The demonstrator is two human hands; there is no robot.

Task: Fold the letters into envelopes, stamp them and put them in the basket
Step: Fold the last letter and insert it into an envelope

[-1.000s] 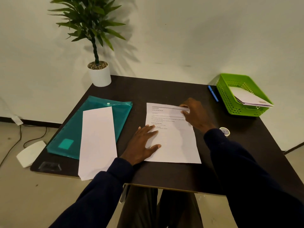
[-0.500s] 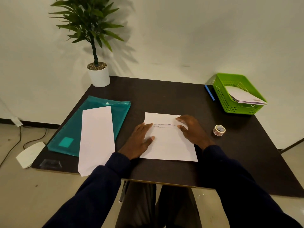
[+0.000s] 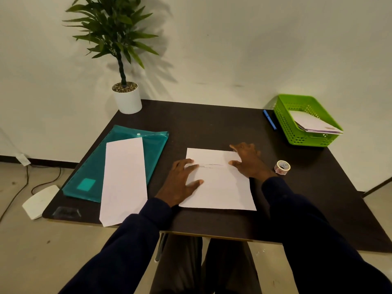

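A white letter (image 3: 222,187) lies on the dark table (image 3: 212,124) in front of me, its top third folded down over the printed side. My left hand (image 3: 182,181) presses flat on the letter's left part, fingertips at the folded edge. My right hand (image 3: 248,160) presses with spread fingers on the right end of the folded flap. A long white envelope (image 3: 124,179) lies to the left, partly over a teal plastic folder (image 3: 118,158). The green basket (image 3: 284,124) at the back right holds several envelopes (image 3: 314,124). A small roll of stamps or tape (image 3: 282,166) sits right of my right hand.
A potted plant in a white pot (image 3: 127,98) stands at the table's back left corner. A blue pen (image 3: 269,119) lies left of the basket. A white device (image 3: 40,201) and cables lie on the floor to the left.
The top of the letter has been folded down toward me. My right hand moved from the far edge onto the folded flap, and both hands now press along the crease.
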